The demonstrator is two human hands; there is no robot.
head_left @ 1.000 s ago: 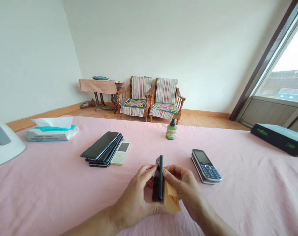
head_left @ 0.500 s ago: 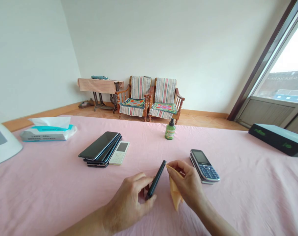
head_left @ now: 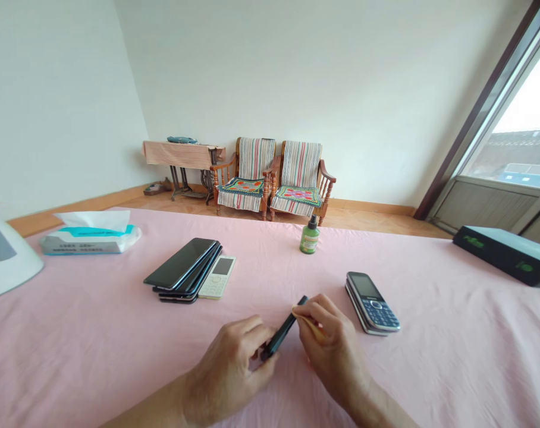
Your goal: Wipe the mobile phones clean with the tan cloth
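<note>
My left hand [head_left: 234,362] is closed around the lower end of a black mobile phone [head_left: 282,336], which is tilted so that mainly its narrow edge faces me. My right hand [head_left: 335,351] pinches a yellow cloth [head_left: 313,328] and presses it against the phone's upper edge. Most of the cloth is hidden by the fingers. To the right of that hand lie stacked keypad phones [head_left: 373,304]. Left of my hands is a fanned stack of smartphones [head_left: 181,264], with a white keypad phone [head_left: 217,278] beside it.
A green spray bottle [head_left: 309,239] stands toward the far edge of the pink-covered table [head_left: 439,345]. At the left are a tissue pack [head_left: 91,239] and a white object [head_left: 11,258]; at the right lies a black box [head_left: 506,252]. Two wooden chairs [head_left: 297,178] stand beyond the table.
My right hand has moved slightly left, bringing the cloth onto the phone's edge. The cloth's hanging part is now mostly hidden. My left hand keeps its hold on the phone.
</note>
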